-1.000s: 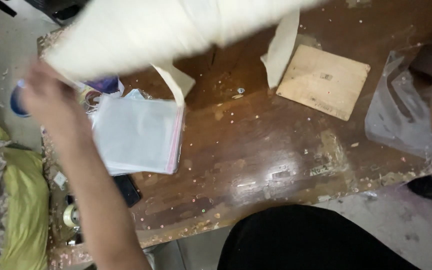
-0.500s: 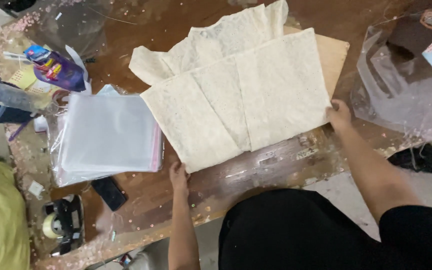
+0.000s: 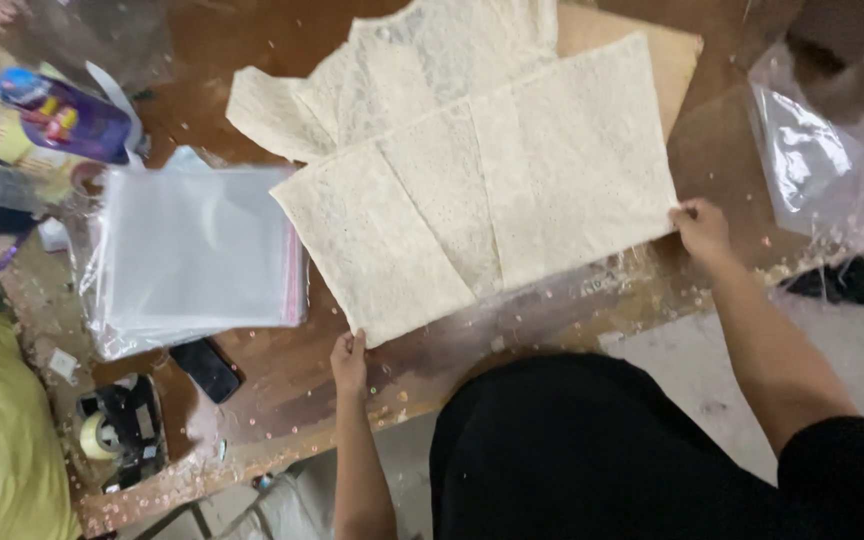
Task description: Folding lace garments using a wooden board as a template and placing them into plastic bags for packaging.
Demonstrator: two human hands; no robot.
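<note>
Cream lace garment (image 3: 482, 190) spread flat on brown surface (image 3: 252, 50). Left hand (image 3: 349, 362) and right hand (image 3: 702, 230) pinch its near corners; clear bag stack (image 3: 192, 255) just beside.

A: What packaging is on the table?
B: A stack of clear plastic bags (image 3: 192, 255) with a pink edge lies at nine o'clock. A purple pouch (image 3: 72, 118) with colourful print sits at ten o'clock.
A: Anything on the other side?
B: A crumpled clear bag (image 3: 812, 150) at two o'clock, and a dark phone (image 3: 206, 369), screen off, at eight o'clock, just below the stack
</note>
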